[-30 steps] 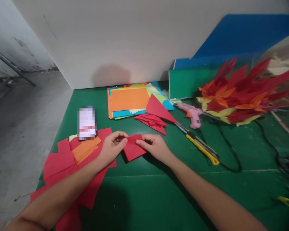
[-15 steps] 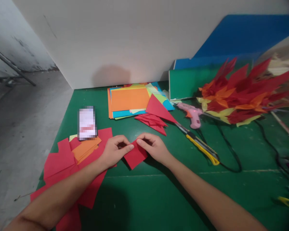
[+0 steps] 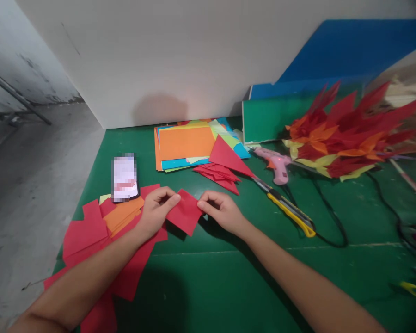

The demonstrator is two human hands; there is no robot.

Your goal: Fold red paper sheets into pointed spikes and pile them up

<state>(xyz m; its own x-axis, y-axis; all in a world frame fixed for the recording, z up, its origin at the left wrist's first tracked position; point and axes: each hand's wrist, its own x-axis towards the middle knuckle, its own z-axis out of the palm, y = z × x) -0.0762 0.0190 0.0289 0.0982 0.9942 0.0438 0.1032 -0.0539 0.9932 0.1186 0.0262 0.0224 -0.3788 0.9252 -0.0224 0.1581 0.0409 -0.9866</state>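
Note:
Both my hands hold one small red paper square (image 3: 184,213) just above the green table (image 3: 229,277). My left hand (image 3: 156,212) pinches the square's left corner with thumb and fingers. My right hand (image 3: 221,210) pinches its right corner. The square is turned like a diamond, with one corner pointing toward me. Under my left forearm lies a spread of red paper pieces (image 3: 86,231) with an orange piece (image 3: 123,213) on top.
A phone (image 3: 125,177) lies left of my hands. Behind are a stack of coloured paper sheets (image 3: 190,143), folded red triangles (image 3: 222,173), a yellow utility knife (image 3: 287,208), a pink glue gun (image 3: 275,164) with black cord, and a red-orange paper flower (image 3: 346,134). The table's left edge drops to the floor.
The red square has been turned and shifted left, from lying nearly flat to a diamond held at two corners. Both hands moved slightly left and away from me.

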